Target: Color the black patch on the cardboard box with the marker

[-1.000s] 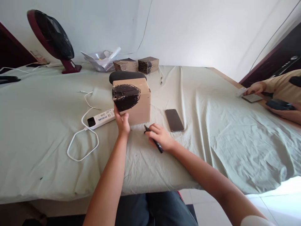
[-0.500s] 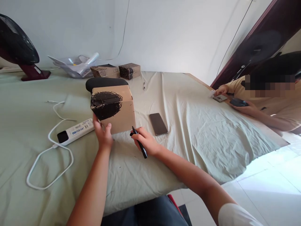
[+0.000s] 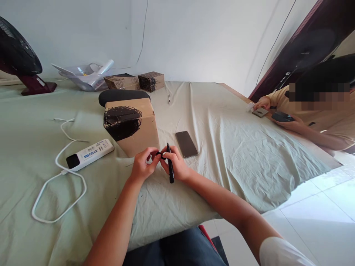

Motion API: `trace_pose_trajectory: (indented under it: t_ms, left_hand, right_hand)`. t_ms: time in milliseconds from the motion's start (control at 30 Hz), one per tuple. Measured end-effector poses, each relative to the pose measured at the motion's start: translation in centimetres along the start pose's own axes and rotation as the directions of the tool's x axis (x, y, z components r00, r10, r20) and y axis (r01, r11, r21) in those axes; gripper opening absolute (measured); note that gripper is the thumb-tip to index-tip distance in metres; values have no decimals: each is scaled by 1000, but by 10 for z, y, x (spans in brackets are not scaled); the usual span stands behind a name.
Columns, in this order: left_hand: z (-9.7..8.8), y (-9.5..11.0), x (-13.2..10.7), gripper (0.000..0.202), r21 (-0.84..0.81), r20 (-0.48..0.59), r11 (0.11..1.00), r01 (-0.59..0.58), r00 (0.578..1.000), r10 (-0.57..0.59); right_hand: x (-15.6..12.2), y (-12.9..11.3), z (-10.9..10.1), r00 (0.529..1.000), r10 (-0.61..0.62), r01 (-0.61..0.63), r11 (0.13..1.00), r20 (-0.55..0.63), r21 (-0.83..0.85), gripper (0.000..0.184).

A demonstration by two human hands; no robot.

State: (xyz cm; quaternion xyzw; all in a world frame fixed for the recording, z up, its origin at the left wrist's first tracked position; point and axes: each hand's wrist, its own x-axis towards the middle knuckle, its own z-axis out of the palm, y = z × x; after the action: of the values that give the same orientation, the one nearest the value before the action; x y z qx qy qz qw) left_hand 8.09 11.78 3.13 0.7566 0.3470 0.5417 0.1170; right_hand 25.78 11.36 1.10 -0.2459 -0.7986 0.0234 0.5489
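The scene is taken in by one head-worn camera, set above the near edge of the worktop (image 3: 219, 122) and aimed forward and down. The lap (image 3: 177, 249) is caught at the bottom, and the forearms (image 3: 118, 218) are seen from above, reaching away to the hands (image 3: 142, 167) near the middle. The wall (image 3: 199, 40) is framed beyond, and the floor (image 3: 316, 214) is included at lower right.

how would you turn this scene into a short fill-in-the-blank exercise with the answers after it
The marker is in the camera wearer's ____ hand.
The scribbled patch on the large box is coloured ____.
Near the wall stand ____ smaller boxes.
The fan stands toward the picture's ____ edge.
Missing words: right; black; two; left.
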Motion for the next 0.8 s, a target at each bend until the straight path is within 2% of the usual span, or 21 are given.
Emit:
trace_pose_trajectory:
  t_ms: [100, 167, 233, 300, 400, 567, 800]
  left_hand:
    - [2, -1, 0, 14, -68, 18, 992, 108, 994, -107]
    - [4, -2, 0, 17, -196, -13, 957, 212, 976, -218]
    - [6, -1, 2, 21, -370, -64, 886, 279, 944, -324]
    - [5, -2, 5, 27, -508, -124, 811, 292, 906, -404]
    - [2, -4, 10, 36, -600, -174, 739, 305, 853, -492]
    - [2, -9, 13, 47, -678, -145, 650, 341, 806, -574]
    - [8, -10, 10, 45, -706, -124, 617, 348, 796, -592]
  right_hand:
    - [4, -2, -3, 1000, -12, 12, 1000, -15, 23, 42]
    - [6, -4, -6, 999, -19, 20, 1000, -37, 18, 42]
    - [8, -4, -8, 999, -21, 20, 1000, -46, -3, 40]
    - [9, -4, -9, 1000, -15, 15, 1000, -26, -18, 35]
    - [8, -3, -7, 1000, -21, 21, 1000, 15, -10, 26]
    - [8, -6, -5, 988, -80, 85, 996, 129, -28, 22]
    - [4, -6, -5, 960, -60, 78, 995, 275, -55, 22]
